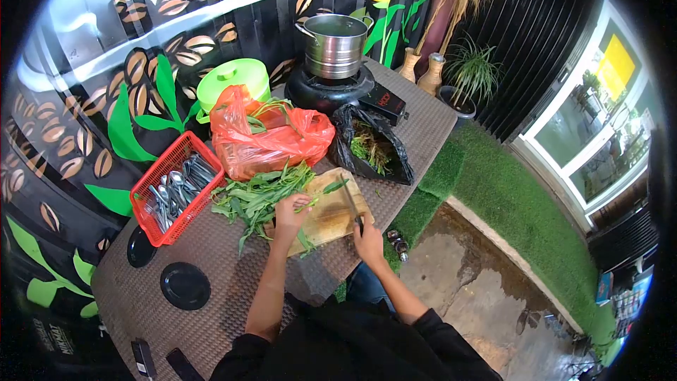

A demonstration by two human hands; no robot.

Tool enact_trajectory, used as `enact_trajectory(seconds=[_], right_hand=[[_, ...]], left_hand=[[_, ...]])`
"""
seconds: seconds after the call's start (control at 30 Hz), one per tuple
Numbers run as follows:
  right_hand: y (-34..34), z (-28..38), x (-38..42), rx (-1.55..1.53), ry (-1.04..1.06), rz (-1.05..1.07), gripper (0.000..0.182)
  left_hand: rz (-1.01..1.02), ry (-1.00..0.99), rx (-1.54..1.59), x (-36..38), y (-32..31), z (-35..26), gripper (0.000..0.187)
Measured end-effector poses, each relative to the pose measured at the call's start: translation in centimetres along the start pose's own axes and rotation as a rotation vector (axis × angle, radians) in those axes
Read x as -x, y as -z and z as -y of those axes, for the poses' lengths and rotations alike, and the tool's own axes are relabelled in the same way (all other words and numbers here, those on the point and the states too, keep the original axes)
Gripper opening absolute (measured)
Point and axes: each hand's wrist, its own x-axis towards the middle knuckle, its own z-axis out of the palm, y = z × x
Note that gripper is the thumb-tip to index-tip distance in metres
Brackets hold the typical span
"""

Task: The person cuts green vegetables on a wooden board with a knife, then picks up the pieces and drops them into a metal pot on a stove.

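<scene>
- Lying beside and partly on the cutting board (330, 220), leafy greens (255, 199) reach the left hand (290, 214), its fingers pinched on a few stems (305, 204).
- Right hand (368, 241): fingers wrapped round the knife (350, 202).
- Red basket (196, 212): cutlery (174, 190). Black bag (344, 132): greenery (368, 148).
- Red bag (243, 149): leaves (257, 125), mostly hidden. Pot (331, 56): contents indistinct.

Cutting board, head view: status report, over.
Right hand gripping knife over cutting board. Left hand holding leafy greens at the board's left side. Red plastic bag and black plastic bag beyond the board, neither between the hands.
</scene>
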Motion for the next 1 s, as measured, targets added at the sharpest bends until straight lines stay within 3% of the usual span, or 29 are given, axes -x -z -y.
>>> enact_trajectory(seconds=[0.07,0.17,0.23,0.27,0.33,0.4,0.47,0.6,0.7,0.77,0.8,0.87,1.0], right_hand=[[0.3,0.5,-0.9,0.012,-0.059,0.035,0.026],[-0.8,-0.1,-1.4,0.053,0.036,0.009,0.028],[-1.1,0.4,-0.3,0.064,0.097,0.201,0.030],[-1.2,0.3,0.2,0.065,0.095,0.200,0.030],[-1.1,0.6,0.9,-0.125,0.299,0.336,0.030],[-0.5,0.5,1.4,-0.122,0.215,0.390,0.029],[0.0,0.1,1.8,-0.302,0.096,0.263,0.029],[1.3,-1.0,2.3,-0.328,-0.040,0.151,0.030],[0.8,-2.5,2.4,-0.285,-0.045,0.154,0.030],[-0.4,-3.4,2.5,-0.153,0.095,0.043,0.031],[-0.2,-2.9,2.5,-0.153,0.093,0.044,0.031],[0.1,-1.8,1.9,0.152,-0.036,0.120,0.031],[-0.2,-1.5,0.5,0.255,-0.032,0.183,0.034]], left_hand=[[0.004,0.028,-0.031,0.3,-0.2,-0.5,0.024],[-0.044,0.027,-0.058,0.9,-0.3,-0.9,0.023],[-0.084,0.040,-0.018,1.0,-0.3,-1.4,0.023],[-0.125,0.054,0.024,1.0,-0.4,-1.6,0.024],[-0.181,-0.014,-0.013,0.9,-0.5,-1.6,0.024],[-0.238,-0.082,-0.054,0.9,-0.6,-1.7,0.024],[-0.169,-0.037,-0.037,1.1,-1.0,-1.9,0.023],[-0.020,0.030,0.005,1.7,-3.7,0.2,0.025],[0.052,0.009,-0.102,2.0,-5.5,-0.5,0.027],[0.034,-0.078,-0.244,1.8,-6.5,-0.1,0.023],[0.024,-0.120,-0.317,1.8,-6.9,0.4,0.022],[0.031,-0.144,-0.363,1.7,-7.5,1.3,0.019],[0.061,-0.145,-0.439,1.6,-8.2,1.1,0.015]])
